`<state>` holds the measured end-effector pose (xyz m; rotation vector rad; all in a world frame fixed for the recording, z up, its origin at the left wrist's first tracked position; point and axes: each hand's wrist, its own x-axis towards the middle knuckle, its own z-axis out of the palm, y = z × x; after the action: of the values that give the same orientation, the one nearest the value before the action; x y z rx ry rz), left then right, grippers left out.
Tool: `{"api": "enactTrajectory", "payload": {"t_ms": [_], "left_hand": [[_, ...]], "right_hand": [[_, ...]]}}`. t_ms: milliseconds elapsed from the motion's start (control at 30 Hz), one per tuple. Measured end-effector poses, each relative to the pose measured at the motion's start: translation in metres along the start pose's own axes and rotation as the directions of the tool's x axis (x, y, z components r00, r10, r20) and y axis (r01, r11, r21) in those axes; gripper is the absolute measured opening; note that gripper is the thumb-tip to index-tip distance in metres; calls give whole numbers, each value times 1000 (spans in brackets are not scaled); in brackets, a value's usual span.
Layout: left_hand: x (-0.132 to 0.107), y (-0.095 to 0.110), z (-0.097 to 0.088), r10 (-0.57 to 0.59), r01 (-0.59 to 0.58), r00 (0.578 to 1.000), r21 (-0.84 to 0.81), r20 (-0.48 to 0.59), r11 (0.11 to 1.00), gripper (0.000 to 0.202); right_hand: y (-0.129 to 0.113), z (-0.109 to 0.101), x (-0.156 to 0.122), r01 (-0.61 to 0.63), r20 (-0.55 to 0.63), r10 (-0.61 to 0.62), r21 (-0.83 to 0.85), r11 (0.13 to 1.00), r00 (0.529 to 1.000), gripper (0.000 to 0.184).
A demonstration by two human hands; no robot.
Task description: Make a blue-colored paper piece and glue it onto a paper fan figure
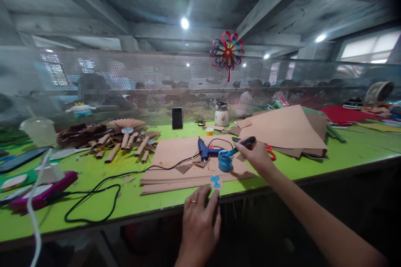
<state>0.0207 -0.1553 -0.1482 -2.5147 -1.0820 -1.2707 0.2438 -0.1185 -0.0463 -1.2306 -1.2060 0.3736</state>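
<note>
right hand (255, 155) grips slim brush (249, 141); squat round jar (225, 164), paint-smeared.

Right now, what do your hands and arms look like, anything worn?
The left hand wears a thin gold-coloured ring; I see none on the right hand. Neither is gloved, and no sleeve shows on the right forearm.

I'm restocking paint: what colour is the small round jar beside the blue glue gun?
The jar is blue, best seen in head view.
</note>
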Motion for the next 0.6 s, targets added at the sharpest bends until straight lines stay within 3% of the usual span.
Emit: {"api": "enactTrajectory", "payload": {"t_ms": [167,300,500,600], "left_hand": [[-2,-1,0,2,-2,1000,-7,1,1000,40],[-3,-1,0,7,-7,1000,-7,-4,1000,41],[-3,-1,0,7,-7,1000,-11,-16,1000,40],[-3,-1,0,7,-7,1000,-15,-13,1000,41]], "right_hand": [[21,19,20,-26,159,57,-193,981,986,25],[31,19,22,-46,206,100,-253,966,973,24],[21,-11,-15,-47,162,109,-346,937,981,31],[16,-15,-41,15,179,60,-390,921,982,36]]}}
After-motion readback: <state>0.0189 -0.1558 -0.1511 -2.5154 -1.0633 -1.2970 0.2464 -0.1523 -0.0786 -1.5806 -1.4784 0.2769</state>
